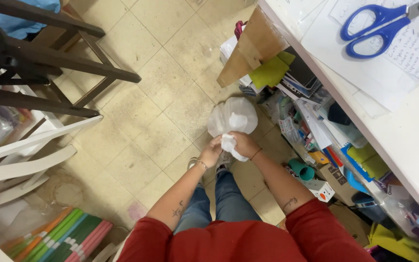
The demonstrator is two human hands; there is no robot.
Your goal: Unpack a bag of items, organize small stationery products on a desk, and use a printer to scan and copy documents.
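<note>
**Both hands bunched at the neck of a clear plastic bag, above the tiled floor**

I see one translucent plastic bag (232,116) hanging low in front of the knees, over the beige floor tiles (146,97); it is round and puffed, thin and crinkled, with one white lump inside that I cannot identify; its gathered top, a twist of white film, sits between the two hands. My left hand (211,152) is curled with its fingers pressed together on the left side of that twist; my right hand (243,144) is closed around the twist from the right, pinching the bag's neck; the hands touch each other there. One thin bracelet shows on each wrist; the sleeves are red and pushed up; the legs are in blue jeans.

To the right, the space under the white table (413,136) is crammed with notebooks, card sheets, a teal cup (302,170) lying on its side and a small white box (319,189); one brown paper bag (253,46) leans against the table edge, with a green felt sheet (269,73) just below it. One pair of blue-handled scissors (379,24) lies on papers on the tabletop. At lower left, a clear bin (35,218) holds a row of coloured sheets, orange, green and pink; one white plastic chair (20,160) and one dark wooden stool (49,63) stand at left.
</note>
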